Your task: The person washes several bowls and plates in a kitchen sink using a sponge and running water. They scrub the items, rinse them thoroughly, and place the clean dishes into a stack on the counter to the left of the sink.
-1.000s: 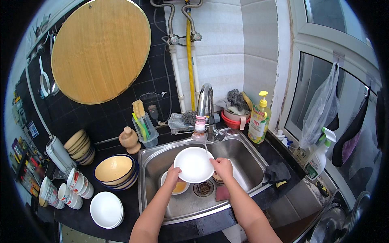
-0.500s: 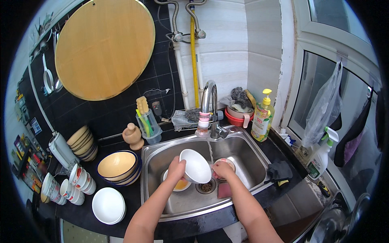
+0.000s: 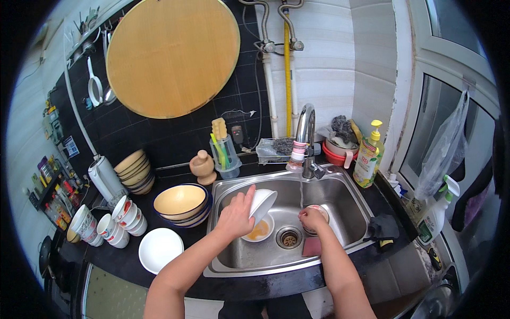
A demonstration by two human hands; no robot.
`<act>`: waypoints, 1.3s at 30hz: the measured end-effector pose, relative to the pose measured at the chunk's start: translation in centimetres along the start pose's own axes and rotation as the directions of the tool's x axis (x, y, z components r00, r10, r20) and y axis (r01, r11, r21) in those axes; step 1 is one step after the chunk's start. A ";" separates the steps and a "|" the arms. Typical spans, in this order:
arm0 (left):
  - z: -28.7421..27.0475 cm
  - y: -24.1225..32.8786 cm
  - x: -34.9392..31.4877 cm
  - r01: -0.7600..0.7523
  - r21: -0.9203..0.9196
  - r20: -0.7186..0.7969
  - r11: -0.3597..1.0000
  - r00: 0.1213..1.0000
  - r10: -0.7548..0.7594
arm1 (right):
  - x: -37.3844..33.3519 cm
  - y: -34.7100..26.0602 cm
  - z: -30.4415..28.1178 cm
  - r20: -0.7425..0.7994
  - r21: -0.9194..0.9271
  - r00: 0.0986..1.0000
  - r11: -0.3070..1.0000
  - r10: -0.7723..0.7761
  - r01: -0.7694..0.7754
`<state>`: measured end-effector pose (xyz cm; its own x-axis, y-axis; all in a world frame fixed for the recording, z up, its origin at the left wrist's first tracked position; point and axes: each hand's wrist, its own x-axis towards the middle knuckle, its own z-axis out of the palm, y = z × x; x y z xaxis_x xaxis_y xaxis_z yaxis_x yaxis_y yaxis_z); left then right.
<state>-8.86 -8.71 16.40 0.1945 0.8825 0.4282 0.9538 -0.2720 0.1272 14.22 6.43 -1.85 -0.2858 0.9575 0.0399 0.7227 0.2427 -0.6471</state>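
My left hand (image 3: 237,216) grips a white bowl (image 3: 262,204), tipped on its side over the left part of the steel sink (image 3: 234,266). Below it in the basin sits another white bowl (image 3: 257,234) with yellowish liquid inside. My right hand (image 3: 312,219) is low in the sink, its fingers bunched over a small patterned bowl (image 3: 323,211). What the fingertips pinch, if anything, is hidden. A thin stream of water falls from the faucet (image 3: 306,127) just behind that hand. Beside the drain (image 3: 289,238) lies a reddish sponge (image 3: 312,246).
Left of the sink stand white bowls (image 3: 161,250), cream bowls with blue rims (image 3: 180,201) and stacked patterned cups (image 3: 126,212). A wooden mortar (image 3: 203,167) is behind. To the right are a yellow-topped pump bottle (image 3: 368,157), dark gloves (image 3: 383,228) and a spray bottle (image 3: 436,212).
My left hand has carried the white bowl leftward within the sink and turned it more onto its side. The drain is more exposed. My right hand stays by the patterned bowl. The view has shifted left.
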 end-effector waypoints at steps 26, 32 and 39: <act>-11.1 -10.0 -13.2 0.355 -0.615 -0.216 0.704 0.783 -0.583 | -1.1 -0.1 -0.8 0.149 0.175 0.989 0.985 -0.025 -0.001; -14.3 -12.0 -19.5 0.498 -0.783 -0.054 0.374 0.544 -0.837 | -2.2 -2.0 -1.9 0.186 0.153 0.982 0.988 -0.020 -0.009; -13.6 -15.0 -24.5 0.684 -0.714 0.127 0.152 0.341 -0.932 | -1.9 -1.5 -0.7 0.208 0.153 0.977 0.988 -0.055 0.022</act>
<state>-31.08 -31.47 16.17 -0.7931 0.6028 -0.0867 0.1149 0.2880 0.9507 14.14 4.39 -0.39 -0.4497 0.8892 -0.0845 0.6112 0.2374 -0.7550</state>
